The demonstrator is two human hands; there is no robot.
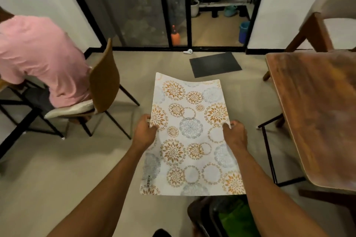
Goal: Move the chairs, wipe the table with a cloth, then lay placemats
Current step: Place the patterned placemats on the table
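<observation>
I hold a white placemat (pixel 190 136) printed with orange and grey flower circles flat in the air over the floor. My left hand (pixel 144 132) grips its left edge and my right hand (pixel 236 134) grips its right edge, thumbs on top. The mat sags slightly and points away from me. The brown wooden table (pixel 316 113) stands to the right, its top bare. A wooden chair (pixel 317 23) stands beyond the table at the upper right. A green cloth (pixel 237 221) lies on a dark chair seat just below the mat.
A person in a pink shirt (pixel 36 57) sits on a brown chair (pixel 104 81) at the left. A dark doormat (pixel 214 64) lies before the glass door (pixel 173 5). An orange bottle (pixel 175 36) stands by the door frame.
</observation>
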